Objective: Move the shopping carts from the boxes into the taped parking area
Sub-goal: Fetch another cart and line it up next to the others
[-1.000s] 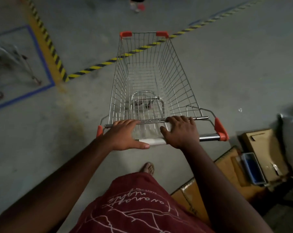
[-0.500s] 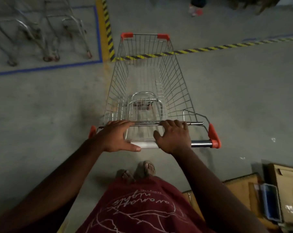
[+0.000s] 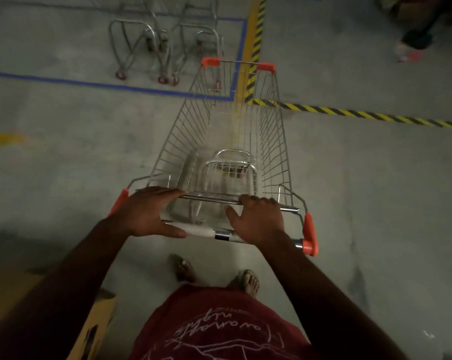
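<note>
Standing on the concrete floor (image 3: 64, 157), the shopping cart (image 3: 230, 141) points its orange-capped nose at the corner of the blue tape line (image 3: 110, 85), just short of the taped parking area. Left hand (image 3: 148, 214) lies over the handle bar (image 3: 201, 232), fingers reaching forward onto the child-seat wire and thumb laid along the bar, a loose grip. Right hand (image 3: 258, 220) rests on the same bar with fingers hooked over the seat wire, thumb spread wide. Inside the blue outline, parked carts (image 3: 152, 48) stand side by side. Yellow-black hazard tape (image 3: 362, 114) runs off to the right. A cardboard box (image 3: 97, 326) sits by the left forearm.
</note>
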`<state>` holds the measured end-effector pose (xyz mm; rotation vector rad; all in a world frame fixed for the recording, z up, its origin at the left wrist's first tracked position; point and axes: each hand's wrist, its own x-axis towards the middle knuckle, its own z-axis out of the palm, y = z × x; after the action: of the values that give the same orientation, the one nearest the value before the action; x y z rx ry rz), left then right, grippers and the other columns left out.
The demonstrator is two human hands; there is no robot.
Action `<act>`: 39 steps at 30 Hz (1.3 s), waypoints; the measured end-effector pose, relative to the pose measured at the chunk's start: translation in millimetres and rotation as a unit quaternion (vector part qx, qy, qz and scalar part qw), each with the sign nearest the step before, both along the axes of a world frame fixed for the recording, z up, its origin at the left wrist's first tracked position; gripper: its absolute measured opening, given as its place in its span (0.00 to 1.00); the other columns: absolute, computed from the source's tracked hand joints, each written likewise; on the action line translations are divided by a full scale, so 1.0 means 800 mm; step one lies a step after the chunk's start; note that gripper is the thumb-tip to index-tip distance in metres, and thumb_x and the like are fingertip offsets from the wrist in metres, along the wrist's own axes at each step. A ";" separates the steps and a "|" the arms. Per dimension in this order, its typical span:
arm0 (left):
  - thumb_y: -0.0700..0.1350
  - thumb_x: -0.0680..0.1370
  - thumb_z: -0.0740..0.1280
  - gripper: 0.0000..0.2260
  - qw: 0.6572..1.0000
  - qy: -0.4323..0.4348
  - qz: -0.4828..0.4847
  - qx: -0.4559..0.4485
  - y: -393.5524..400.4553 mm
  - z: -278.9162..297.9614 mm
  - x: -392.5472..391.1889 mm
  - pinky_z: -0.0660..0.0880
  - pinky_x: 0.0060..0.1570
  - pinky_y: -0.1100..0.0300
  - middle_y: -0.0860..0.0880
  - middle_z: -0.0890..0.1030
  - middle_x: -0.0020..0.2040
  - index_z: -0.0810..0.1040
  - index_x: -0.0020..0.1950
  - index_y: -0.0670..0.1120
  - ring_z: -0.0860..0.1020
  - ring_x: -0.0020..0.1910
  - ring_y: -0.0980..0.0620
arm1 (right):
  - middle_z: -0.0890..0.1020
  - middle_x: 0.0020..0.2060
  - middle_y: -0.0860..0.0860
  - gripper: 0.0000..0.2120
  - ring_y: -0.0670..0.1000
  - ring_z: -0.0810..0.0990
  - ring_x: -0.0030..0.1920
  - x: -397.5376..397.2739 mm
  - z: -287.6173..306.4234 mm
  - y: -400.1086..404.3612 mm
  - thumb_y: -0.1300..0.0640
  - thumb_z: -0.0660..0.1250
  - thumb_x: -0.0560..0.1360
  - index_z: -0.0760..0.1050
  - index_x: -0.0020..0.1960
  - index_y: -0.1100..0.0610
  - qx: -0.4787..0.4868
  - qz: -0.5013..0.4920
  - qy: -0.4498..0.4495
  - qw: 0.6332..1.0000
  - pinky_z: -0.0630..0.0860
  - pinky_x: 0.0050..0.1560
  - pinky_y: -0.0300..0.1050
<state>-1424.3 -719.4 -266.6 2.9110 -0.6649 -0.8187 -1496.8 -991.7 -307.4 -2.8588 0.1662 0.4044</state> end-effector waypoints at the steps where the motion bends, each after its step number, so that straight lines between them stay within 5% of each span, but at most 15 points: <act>1: 0.89 0.53 0.56 0.56 1.000 -0.005 0.008 -0.002 0.015 -0.001 0.008 0.56 0.74 0.33 0.66 0.59 0.80 0.50 0.79 0.72 0.59 0.80 0.57 | 0.85 0.60 0.55 0.34 0.57 0.83 0.60 0.012 0.001 0.013 0.30 0.49 0.80 0.78 0.67 0.53 -0.001 0.011 -0.003 1.000 0.73 0.67 0.56; 14: 0.90 0.52 0.56 0.57 0.999 -0.007 0.044 -0.026 0.225 -0.007 0.173 0.55 0.73 0.30 0.64 0.62 0.80 0.55 0.78 0.69 0.62 0.79 0.53 | 0.87 0.42 0.50 0.14 0.56 0.86 0.40 0.176 0.013 0.220 0.41 0.63 0.80 0.82 0.54 0.48 0.004 -0.028 -0.134 0.991 0.79 0.39 0.47; 25: 0.90 0.52 0.56 0.57 0.997 -0.005 0.061 -0.045 0.412 -0.007 0.313 0.56 0.72 0.30 0.64 0.63 0.79 0.53 0.78 0.70 0.63 0.78 0.53 | 0.87 0.53 0.52 0.27 0.55 0.84 0.54 0.320 -0.001 0.401 0.33 0.56 0.80 0.81 0.62 0.51 -0.014 0.008 -0.112 0.994 0.73 0.66 0.57; 29: 0.90 0.52 0.56 0.57 0.997 -0.014 0.063 -0.034 0.477 -0.008 0.379 0.56 0.73 0.30 0.66 0.62 0.79 0.52 0.79 0.71 0.62 0.79 0.55 | 0.79 0.70 0.50 0.34 0.55 0.76 0.71 0.394 -0.008 0.461 0.29 0.51 0.79 0.72 0.74 0.49 0.007 0.072 -0.051 0.996 0.66 0.74 0.60; 39: 0.89 0.55 0.57 0.57 0.995 0.014 0.094 -0.014 0.655 0.003 0.563 0.55 0.74 0.30 0.63 0.60 0.81 0.53 0.80 0.68 0.60 0.80 0.53 | 0.74 0.75 0.51 0.33 0.57 0.69 0.76 0.612 -0.008 0.642 0.30 0.52 0.80 0.67 0.77 0.49 0.029 0.134 0.005 0.991 0.58 0.77 0.60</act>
<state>-973.5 -195.5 -264.5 2.8745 -0.3892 -0.8192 -1007.4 -478.1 -313.7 -2.8271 -0.2263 0.4665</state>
